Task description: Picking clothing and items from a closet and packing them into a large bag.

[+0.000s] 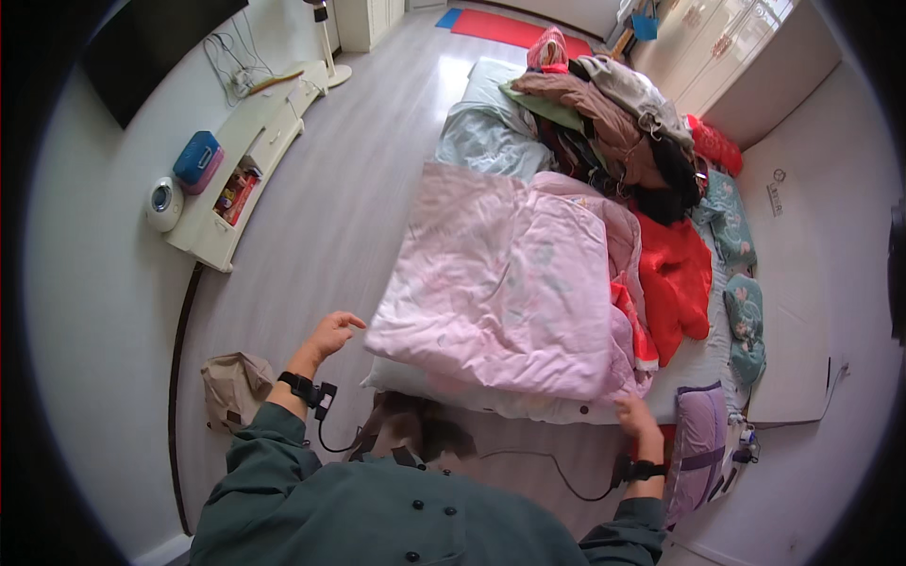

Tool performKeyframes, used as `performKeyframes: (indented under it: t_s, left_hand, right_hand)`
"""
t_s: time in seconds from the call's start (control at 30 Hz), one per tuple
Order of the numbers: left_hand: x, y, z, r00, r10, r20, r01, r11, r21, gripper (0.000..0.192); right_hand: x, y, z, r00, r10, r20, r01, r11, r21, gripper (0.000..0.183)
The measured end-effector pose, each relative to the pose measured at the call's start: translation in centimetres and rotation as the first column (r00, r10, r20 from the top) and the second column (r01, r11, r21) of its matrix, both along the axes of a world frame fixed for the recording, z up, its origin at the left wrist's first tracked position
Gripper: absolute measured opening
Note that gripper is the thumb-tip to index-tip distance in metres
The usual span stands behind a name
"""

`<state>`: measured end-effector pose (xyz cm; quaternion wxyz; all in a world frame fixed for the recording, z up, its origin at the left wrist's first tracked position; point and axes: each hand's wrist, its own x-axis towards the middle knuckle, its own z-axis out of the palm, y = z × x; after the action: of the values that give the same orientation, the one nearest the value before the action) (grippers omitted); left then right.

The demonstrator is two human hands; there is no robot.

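Note:
A pink floral quilt (495, 283) is spread in a folded, roughly square layer over the near part of the bed, its surface rumpled. My left hand (333, 336) is just off its near left corner, fingers bent and apart, the fingertips reaching that corner. At the near right corner, my right hand (638, 416) has its fingers against the pink cloth; whether they pinch it is hidden. Under and beside the quilt, more pink bedding (626, 226) bunches up, next to a red blanket (672, 276). The pale bedsheet (538, 409) shows along the near edge.
A heap of clothes (601, 117) covers the bed's far right. Green floral pillows (743, 318) line the headboard (789, 297). A purple cushion (697, 453) stands by my right arm. On the left are a beige bag (237, 389) and a low white TV cabinet (248, 170).

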<state>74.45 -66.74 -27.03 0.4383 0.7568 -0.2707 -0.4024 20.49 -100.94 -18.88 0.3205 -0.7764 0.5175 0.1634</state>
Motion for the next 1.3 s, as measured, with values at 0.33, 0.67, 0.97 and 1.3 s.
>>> performKeyframes:
  t_s: [0.33,0.67,0.97,1.3]
  left_hand:
    - [3.3,-6.9,-13.2,0.777,0.528,-0.344,-0.413,0.838,0.356,0.016]
    - [6.1,-19.6,-27.7,0.931,0.344,-0.119,-0.312,0.922,0.228,0.036]
    - [10.0,-34.6,-29.3,0.825,0.455,0.336,-0.519,0.844,0.132,0.062]
    - [0.0,-29.6,-14.9,0.702,0.273,0.657,0.127,0.861,-0.493,0.013]
  right_hand:
    - [6.8,3.1,-10.3,0.986,0.127,0.112,-0.134,0.989,0.059,0.04]
    - [21.5,3.5,-19.5,0.912,0.207,0.354,-0.283,0.942,0.178,0.038]
    - [24.8,4.3,-19.1,0.845,-0.067,0.53,-0.098,0.955,0.279,0.036]
    - [27.7,4.5,-15.5,0.533,-0.659,0.531,0.242,0.72,0.651,0.058]
